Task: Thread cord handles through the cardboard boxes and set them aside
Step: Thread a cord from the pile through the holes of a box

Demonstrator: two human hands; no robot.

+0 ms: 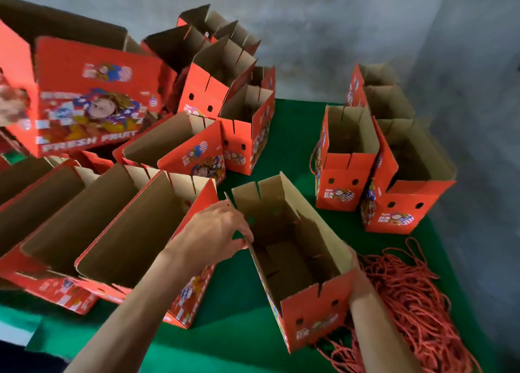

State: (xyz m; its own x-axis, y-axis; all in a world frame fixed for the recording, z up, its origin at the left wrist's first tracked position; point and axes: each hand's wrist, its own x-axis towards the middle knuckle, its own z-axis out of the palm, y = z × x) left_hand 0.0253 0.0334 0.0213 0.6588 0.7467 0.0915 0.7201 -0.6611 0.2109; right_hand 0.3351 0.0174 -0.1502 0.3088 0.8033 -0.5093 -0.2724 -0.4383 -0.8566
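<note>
One open red cardboard box stands upright on the green surface, directly in front of the person, open top facing up. Two punched holes show in its near end panel.

Left hand: fingers curled over the top edge of the box's left long wall, thumb on the outer side, so that wall is pinched between them.

Right hand: placed against the box's right outer wall near the near corner. The wall hides most of the hand; whether its fingers are clamped or merely resting cannot be told.

A loose heap of red cords lies on the surface just beside the box, to its right and touching its near corner. Neither hand is visibly holding a cord.

Boxes at far right stand grouped, well apart from the held box; a red cord loop hangs at one's left side. Open boxes at left lie tilted in a row, with more stacked behind them.
</note>
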